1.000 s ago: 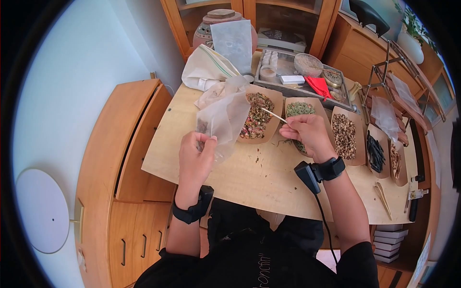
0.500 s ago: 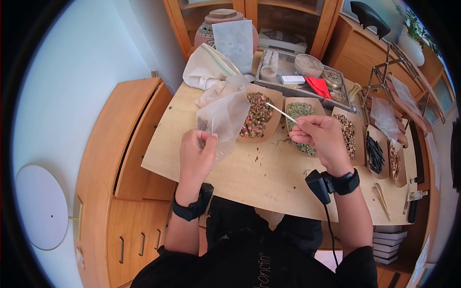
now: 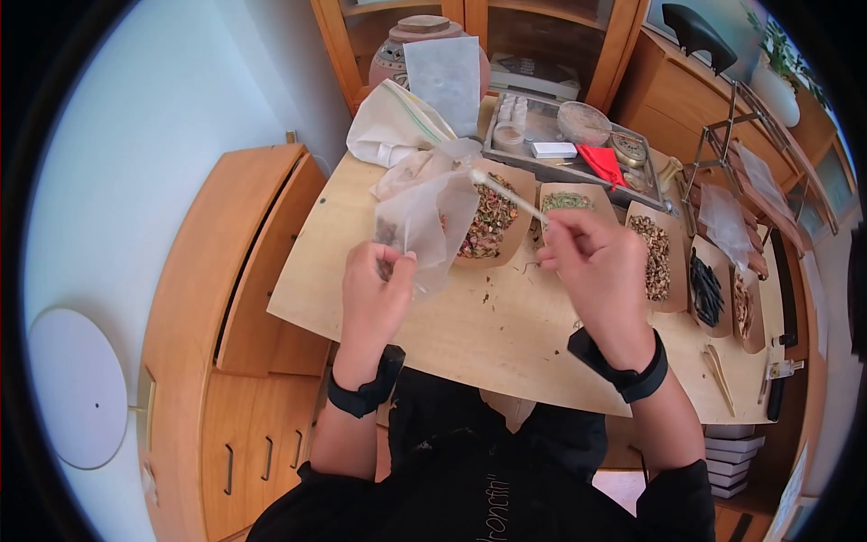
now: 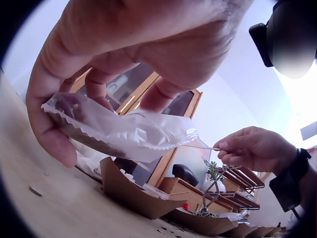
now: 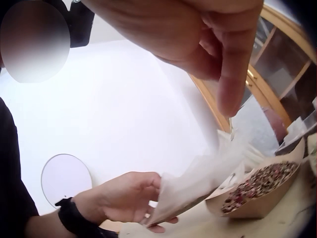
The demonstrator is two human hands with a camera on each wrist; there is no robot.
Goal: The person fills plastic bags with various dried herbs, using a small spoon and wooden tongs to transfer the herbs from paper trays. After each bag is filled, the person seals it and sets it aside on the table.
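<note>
My left hand [image 3: 375,282] pinches a translucent bag [image 3: 424,230] with serrated edges, seen close in the left wrist view. Some dark matter shows in its lower part. My right hand [image 3: 603,271] holds a thin pale stick [image 3: 515,197] with a wider, spoon-like tip. That tip overlaps the mouth of the bag in the head view. Just behind the bag stands a brown paper tray of dried flowers and petals [image 3: 492,226]. A tray of dried green herb [image 3: 567,197] lies beyond my right hand, partly hidden by it.
To the right stand paper trays of brown chopped pieces [image 3: 654,257], black sticks [image 3: 706,287] and pale slices [image 3: 743,309]. Wooden tweezers [image 3: 719,379] lie near the front edge. A grey tray [image 3: 551,172] holds jars and a red pouch [image 3: 600,164]. A white zip bag [image 3: 390,126] sits behind.
The stick has come up from the flower tray, and its tip has moved left to the bag's mouth. My right hand has risen and turned. My left hand stays nearly still.
</note>
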